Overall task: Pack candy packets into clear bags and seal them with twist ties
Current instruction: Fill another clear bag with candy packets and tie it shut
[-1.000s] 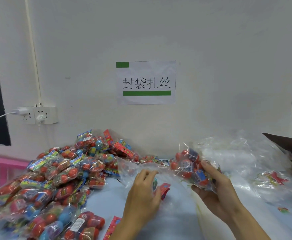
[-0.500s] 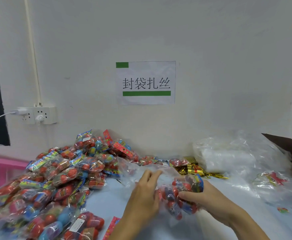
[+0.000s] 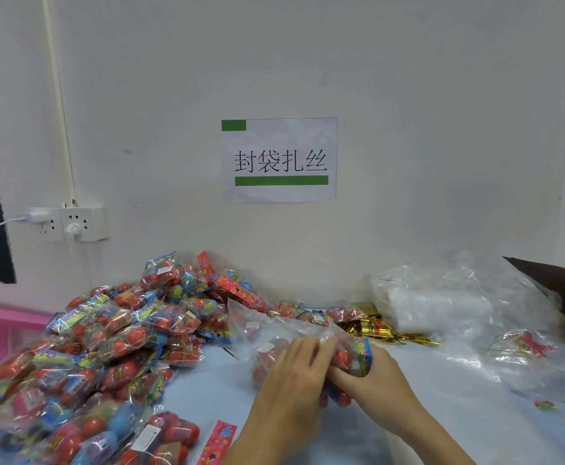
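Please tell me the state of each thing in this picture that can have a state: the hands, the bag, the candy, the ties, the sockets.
Left hand: fingers straight, resting on the clear bag.
Right hand: grips a candy packet, pushing it into the bag.
Clear bag: open, not tied.
Candy pile: loose, heaped.
Gold twist ties: bundled, unused.
Wall socket: two plugs in.

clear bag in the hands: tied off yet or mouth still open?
Still open. The clear bag has a loose, spread mouth with no tie on it; the gold twist ties lie on the table behind the right hand.
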The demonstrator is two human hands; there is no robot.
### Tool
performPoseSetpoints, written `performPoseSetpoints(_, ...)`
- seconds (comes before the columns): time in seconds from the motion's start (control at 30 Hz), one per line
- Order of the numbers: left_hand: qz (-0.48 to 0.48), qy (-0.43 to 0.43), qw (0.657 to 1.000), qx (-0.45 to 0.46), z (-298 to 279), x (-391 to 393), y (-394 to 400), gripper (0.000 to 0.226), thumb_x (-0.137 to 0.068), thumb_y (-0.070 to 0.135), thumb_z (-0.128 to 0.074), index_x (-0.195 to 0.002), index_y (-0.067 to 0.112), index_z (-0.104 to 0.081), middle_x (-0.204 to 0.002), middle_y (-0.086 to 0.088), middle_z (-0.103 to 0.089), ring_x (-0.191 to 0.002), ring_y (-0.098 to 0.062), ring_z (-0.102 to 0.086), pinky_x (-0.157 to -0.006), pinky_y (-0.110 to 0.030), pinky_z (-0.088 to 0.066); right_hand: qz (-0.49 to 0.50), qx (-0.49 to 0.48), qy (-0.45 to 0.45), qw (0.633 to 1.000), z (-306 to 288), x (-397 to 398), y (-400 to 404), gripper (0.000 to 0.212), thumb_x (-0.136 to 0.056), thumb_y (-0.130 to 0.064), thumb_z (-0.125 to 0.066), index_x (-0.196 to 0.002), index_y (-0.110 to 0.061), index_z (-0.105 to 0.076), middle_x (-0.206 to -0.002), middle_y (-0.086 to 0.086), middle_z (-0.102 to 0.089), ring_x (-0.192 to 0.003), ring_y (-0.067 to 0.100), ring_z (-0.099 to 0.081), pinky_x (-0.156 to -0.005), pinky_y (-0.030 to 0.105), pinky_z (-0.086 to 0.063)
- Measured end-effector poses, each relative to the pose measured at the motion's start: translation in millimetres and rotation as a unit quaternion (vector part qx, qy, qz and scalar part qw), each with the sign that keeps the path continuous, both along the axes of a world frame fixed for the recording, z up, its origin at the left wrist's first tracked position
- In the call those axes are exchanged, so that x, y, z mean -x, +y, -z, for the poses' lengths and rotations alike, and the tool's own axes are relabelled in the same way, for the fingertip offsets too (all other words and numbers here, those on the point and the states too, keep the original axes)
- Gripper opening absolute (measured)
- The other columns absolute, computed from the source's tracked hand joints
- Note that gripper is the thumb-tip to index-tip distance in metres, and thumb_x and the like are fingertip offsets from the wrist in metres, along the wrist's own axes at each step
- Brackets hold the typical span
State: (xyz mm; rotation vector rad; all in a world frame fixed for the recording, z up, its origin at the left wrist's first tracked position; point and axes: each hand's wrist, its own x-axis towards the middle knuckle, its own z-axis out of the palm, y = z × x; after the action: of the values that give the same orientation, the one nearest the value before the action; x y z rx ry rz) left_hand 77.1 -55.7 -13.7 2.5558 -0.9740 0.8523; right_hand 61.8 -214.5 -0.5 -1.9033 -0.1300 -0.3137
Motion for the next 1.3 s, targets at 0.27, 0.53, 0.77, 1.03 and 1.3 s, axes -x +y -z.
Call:
performPoseSetpoints(0.27, 0.009, -0.047, 0.987, 0.151, 3, 6, -4, 0.062, -0.074, 0.006, -0.057, -0.129, 0.024, -0.036, -0.110, 0.007, -0.044, -0.093, -0.013, -0.046, -0.078, -0.025, -0.043, 0.132, -0.068, 0.002, 0.989, 5, -9, 3, 0.035, -0.071, -0.038, -0.086, -0.097, -0.021, -0.071, -0.081, -0.009, -0.075, -0.076, 0.007, -0.071, -0.070, 0.030, -0.058)
performPoseSetpoints(0.53, -0.168, 0.014, 0.978, 0.124, -4, 8, -2, 0.015, -0.087, 0.029, -0.059, -0.091, 0.026, -0.045, -0.085, 0.005, -0.059, -0.076, -0.015, -0.051, -0.075, -0.030, -0.046, 0.037, -0.346, 0.062, 0.935, -2, -5, 6, 0.024, -0.085, -0.021, -0.077, -0.099, -0.002, -0.076, -0.092, 0.015, -0.077, -0.083, 0.026, -0.075, -0.061, 0.025, -0.057)
performPoseSetpoints(0.77, -0.049, 0.010, 0.996, 0.080, 0, 9, -9, 0.009, -0.092, 0.028, -0.050, -0.100, 0.025, -0.053, -0.091, 0.009, -0.062, -0.083, -0.012, -0.060, -0.074, -0.024, -0.045, 0.044, -0.431, 0.062, 0.899, -3, -4, 10, 0.030, -0.087, -0.017, -0.075, -0.105, 0.006, -0.071, -0.099, 0.021, -0.075, -0.089, 0.029, -0.070, -0.078, 0.034, -0.058)
performPoseSetpoints(1.03, -0.018, -0.062, 0.968, 0.243, -7, 10, -5, 0.012, -0.087, 0.038, -0.051, -0.085, 0.026, -0.049, -0.086, 0.014, -0.048, -0.080, -0.006, -0.046, -0.068, -0.016, -0.035, 0.003, -0.385, 0.074, 0.920, 0, -1, 19, 0.019, -0.088, -0.012, -0.072, -0.097, 0.006, -0.072, -0.075, 0.014, -0.065, -0.071, 0.021, -0.062, -0.063, 0.028, -0.057)
performPoseSetpoints(1.3, -0.022, -0.009, 0.989, 0.146, -9, 8, -3, 0.057, -0.099, 0.046, -0.023, -0.142, 0.024, -0.052, -0.147, 0.013, -0.047, -0.141, 0.001, -0.032, -0.110, -0.017, -0.015, -0.095, -0.408, 0.049, 0.907, -10, 9, 24, 0.027, -0.089, -0.011, -0.067, -0.112, 0.003, -0.070, -0.108, 0.021, -0.074, -0.100, 0.029, -0.073, -0.070, 0.029, -0.060)
